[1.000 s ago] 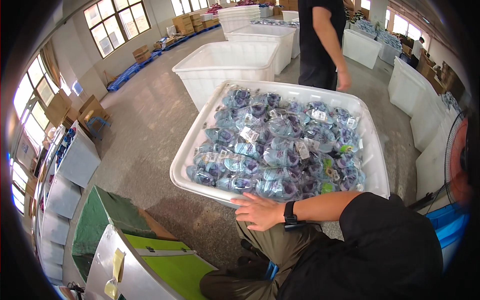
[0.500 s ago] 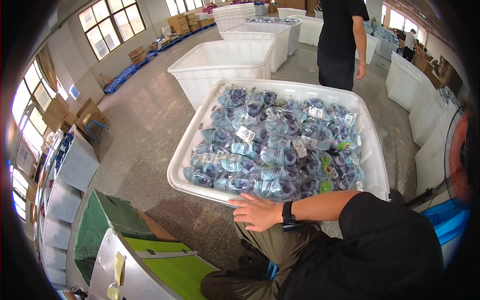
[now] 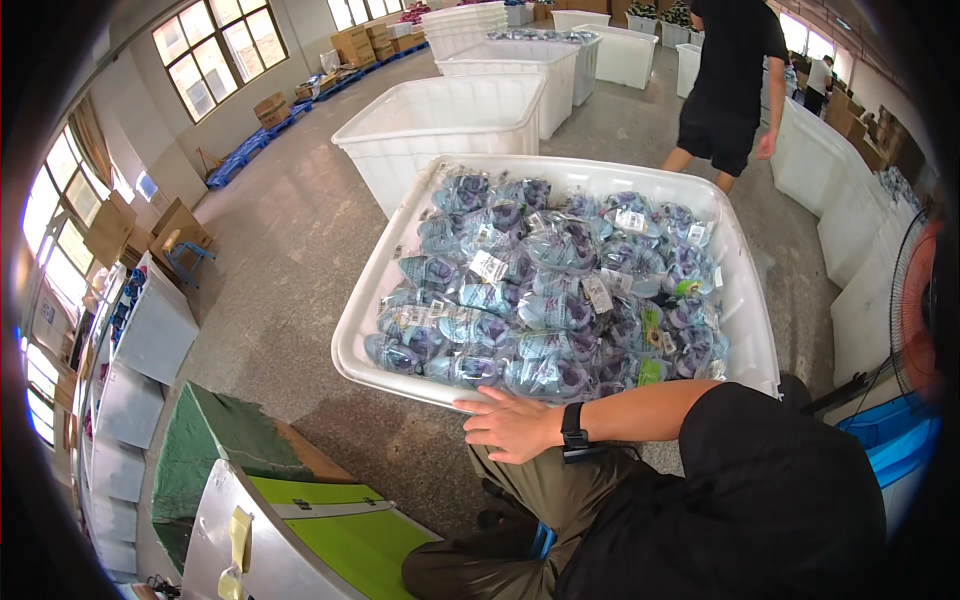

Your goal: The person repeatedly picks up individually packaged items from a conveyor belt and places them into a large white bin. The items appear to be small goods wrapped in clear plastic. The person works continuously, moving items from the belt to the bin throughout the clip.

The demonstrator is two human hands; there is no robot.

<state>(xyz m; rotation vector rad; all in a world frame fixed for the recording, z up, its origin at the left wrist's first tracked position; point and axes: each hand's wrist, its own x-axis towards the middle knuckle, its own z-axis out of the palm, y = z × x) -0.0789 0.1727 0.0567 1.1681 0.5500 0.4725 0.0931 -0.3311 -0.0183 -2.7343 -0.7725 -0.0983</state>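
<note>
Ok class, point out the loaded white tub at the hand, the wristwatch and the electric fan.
White tub (image 3: 742,300), head view: its right inner wall.
Wristwatch (image 3: 575,439), head view: its dark case.
Electric fan (image 3: 917,312), head view: its red blades.

Cardboard boxes (image 3: 352,45) on blue pallets (image 3: 241,157), paned window (image 3: 187,82), caged fan (image 3: 915,310), person in black (image 3: 733,75)

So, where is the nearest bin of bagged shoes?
In the head view, the white bin is just right of centre, in front of another white tub, the right hand at its near rim.
</note>
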